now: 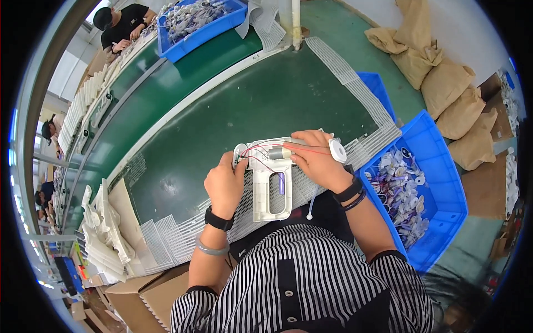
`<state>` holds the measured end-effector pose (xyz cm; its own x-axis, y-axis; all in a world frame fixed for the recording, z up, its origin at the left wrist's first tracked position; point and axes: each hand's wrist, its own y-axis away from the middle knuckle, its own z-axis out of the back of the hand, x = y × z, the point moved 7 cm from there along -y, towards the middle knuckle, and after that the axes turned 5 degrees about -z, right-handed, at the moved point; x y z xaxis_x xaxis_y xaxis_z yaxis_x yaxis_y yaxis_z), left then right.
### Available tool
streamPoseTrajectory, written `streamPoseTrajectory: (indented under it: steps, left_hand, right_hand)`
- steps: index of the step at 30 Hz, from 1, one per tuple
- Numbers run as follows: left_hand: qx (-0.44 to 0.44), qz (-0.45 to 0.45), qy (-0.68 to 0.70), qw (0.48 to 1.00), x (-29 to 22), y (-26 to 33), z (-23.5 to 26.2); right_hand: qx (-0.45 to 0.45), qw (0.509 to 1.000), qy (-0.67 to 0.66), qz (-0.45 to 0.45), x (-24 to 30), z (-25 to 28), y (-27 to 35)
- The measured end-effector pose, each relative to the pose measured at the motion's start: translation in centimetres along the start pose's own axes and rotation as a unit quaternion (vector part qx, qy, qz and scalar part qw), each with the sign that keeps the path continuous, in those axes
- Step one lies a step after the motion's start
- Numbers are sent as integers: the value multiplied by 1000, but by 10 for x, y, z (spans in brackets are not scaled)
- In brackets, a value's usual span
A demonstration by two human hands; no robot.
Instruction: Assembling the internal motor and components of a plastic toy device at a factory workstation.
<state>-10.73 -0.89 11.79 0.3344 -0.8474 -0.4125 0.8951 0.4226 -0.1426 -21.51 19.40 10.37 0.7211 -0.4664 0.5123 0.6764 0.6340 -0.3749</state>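
Note:
A white plastic gun-shaped housing half [271,188] lies open on a white mesh mat [166,236] at the near edge of the green table. Inside it sit a small silver motor [279,152], red wires and a purple part. My left hand [225,186] grips the housing's left side near a round white piece. My right hand [315,158] presses on the top right of the housing, holding the motor assembly with a white round cap [337,150] at its end.
A blue bin [438,188] of small wired parts stands at my right. Stacked white housings [102,238] and cardboard boxes [147,294] lie at my left. A green conveyor [166,94] runs beyond, with another blue bin [200,25] and other people farther along. Tan sacks [444,77] sit at right.

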Motion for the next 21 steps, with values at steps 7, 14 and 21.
streamPoseTrajectory:
  steps: [7,14,21]
  left_hand:
    - [-28,-20,-59,998,-21,-5,0]
    - [-24,-32,-104,994,-21,-6,-10]
    - [-33,-59,-136,988,-20,-3,-19]
  right_hand:
    - [-21,1000,-6,-13,-4,-1,6]
    - [-57,998,-5,3,0,3,6]
    - [-54,998,-8,-2,3,3,7]
